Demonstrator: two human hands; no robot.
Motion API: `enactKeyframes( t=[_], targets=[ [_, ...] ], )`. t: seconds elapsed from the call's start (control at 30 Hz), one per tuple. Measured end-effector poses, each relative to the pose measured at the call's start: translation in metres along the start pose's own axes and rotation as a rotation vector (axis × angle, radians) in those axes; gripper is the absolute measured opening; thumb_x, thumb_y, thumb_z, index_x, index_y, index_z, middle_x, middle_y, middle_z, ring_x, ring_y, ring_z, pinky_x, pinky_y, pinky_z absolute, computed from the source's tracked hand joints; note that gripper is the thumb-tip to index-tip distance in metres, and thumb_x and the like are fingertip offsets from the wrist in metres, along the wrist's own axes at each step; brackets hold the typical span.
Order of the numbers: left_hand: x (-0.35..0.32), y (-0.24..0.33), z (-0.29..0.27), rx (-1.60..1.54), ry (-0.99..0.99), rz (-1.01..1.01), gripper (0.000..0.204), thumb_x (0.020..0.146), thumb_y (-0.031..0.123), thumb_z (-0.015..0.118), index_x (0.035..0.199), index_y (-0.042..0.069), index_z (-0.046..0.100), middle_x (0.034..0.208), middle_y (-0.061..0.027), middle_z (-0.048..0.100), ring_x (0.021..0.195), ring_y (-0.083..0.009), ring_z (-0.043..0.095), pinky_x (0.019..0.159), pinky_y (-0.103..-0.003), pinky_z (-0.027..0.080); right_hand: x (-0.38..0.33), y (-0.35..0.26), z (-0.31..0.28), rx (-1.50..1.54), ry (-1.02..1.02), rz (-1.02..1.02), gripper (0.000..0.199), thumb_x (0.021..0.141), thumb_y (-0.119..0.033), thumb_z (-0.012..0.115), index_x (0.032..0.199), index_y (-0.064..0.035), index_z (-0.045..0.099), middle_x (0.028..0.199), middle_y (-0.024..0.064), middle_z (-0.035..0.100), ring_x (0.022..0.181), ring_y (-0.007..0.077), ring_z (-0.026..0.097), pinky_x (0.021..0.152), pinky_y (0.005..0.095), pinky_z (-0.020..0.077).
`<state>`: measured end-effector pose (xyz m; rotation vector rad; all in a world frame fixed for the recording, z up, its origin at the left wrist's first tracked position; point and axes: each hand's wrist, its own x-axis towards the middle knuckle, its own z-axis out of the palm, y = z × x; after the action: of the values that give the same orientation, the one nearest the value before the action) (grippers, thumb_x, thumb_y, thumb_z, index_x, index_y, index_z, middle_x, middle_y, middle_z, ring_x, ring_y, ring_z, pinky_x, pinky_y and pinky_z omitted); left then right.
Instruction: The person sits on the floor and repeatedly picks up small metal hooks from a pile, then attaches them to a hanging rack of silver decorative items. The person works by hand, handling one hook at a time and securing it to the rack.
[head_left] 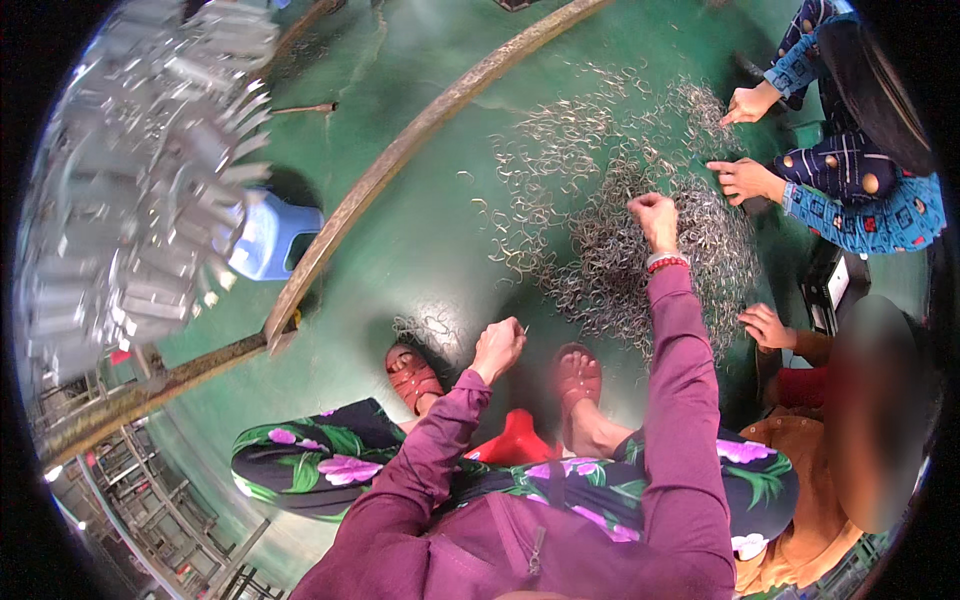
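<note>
Nearest, soft purple sleeves run up from the lower edge over floral trousers, with ribbed red sandals (413,377) planted on the glossy green floor (420,230) either side of a red plastic stool (515,440). The left hand (497,347) sits at about 6 o'clock from the heap, its grip clenched on a thin metal piece (525,329) whose tip pokes out beside the thumb. The right hand (655,218), with a red bead bracelet (668,264) at the wrist, hovers over the pile of curved wire clips (640,240); its grip is closed in a fist, on what I cannot tell. The clips are small, grey, hooked and tangled, thinning out toward 9 o'clock. At 3 o'clock another person's hand (765,325) rests by the heap; at 1 o'clock two more hands (745,178) in blue patterned sleeves pick at it. Farther off, a rusty curved rail (400,155) sweeps across, a pale blue stool (272,237) beyond it, and a blurred rack of shiny metal parts (150,170) at 10 o'clock
</note>
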<state>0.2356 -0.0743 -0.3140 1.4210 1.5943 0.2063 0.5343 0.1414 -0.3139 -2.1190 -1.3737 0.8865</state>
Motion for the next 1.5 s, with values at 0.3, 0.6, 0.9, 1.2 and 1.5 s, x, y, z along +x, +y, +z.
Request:
enactKeyframes(
  t=[0.3,0.6,0.9,1.2,1.5],
  targets=[
    [-0.033,0.012,-0.007,-0.061,0.063,0.066,0.014,0.081,0.014,0.057,0.089,0.003,0.063,0.083,-0.0183,0.066,0.083,-0.0362,0.064,0.074,-0.044,0.050,-0.027,0.016,0.009,-0.196,-0.017,-0.045,0.016,0.069,-0.018,0.072,0.080,-0.0056,0.073,0.062,0.0108,0.066,0.057,0.0187,0.065,0.062,0.0322,0.0518],
    [-0.030,0.017,-0.007,-0.182,0.102,0.096,0.018,0.082,0.016,0.062,0.090,0.000,0.066,0.083,-0.0152,0.068,0.079,-0.0273,0.067,0.071,-0.037,0.051,-0.046,-0.025,0.034,-0.187,0.012,-0.253,0.018,0.078,-0.020,0.065,0.090,-0.0076,0.070,0.090,0.0166,0.067,0.089,0.0344,0.064,0.080,0.0424,0.0493],
    [-0.023,0.004,0.006,-0.222,0.015,-0.021,0.017,0.081,0.016,0.062,0.091,0.002,0.065,0.084,-0.0154,0.067,0.083,-0.0303,0.065,0.074,-0.040,0.050,-0.032,-0.033,0.103,-0.354,0.124,-0.235,0.015,0.075,-0.019,0.068,0.085,-0.0080,0.071,0.091,0.0126,0.064,0.091,0.0329,0.060,0.077,0.0426,0.0484],
    [-0.014,0.007,0.006,-0.195,0.056,-0.010,0.017,0.081,0.016,0.060,0.090,0.001,0.065,0.086,-0.0166,0.067,0.083,-0.0325,0.064,0.075,-0.041,0.049,-0.031,-0.022,0.100,-0.420,0.165,-0.330,0.012,0.075,-0.017,0.064,0.081,-0.0064,0.064,0.092,0.0109,0.058,0.096,0.0280,0.054,0.085,0.0432,0.0415],
    [0.000,-0.013,0.029,-0.212,0.103,-0.050,0.024,0.079,0.016,0.066,0.098,0.001,0.067,0.089,-0.0167,0.068,0.087,-0.0296,0.066,0.078,-0.038,0.051,-0.072,-0.063,0.035,1.155,-0.642,0.239,0.012,0.088,-0.016,0.063,0.098,-0.0094,0.059,0.080,-0.0022,0.059,0.071,0.0113,0.056,0.066,0.0295,0.0467]
  ],
)
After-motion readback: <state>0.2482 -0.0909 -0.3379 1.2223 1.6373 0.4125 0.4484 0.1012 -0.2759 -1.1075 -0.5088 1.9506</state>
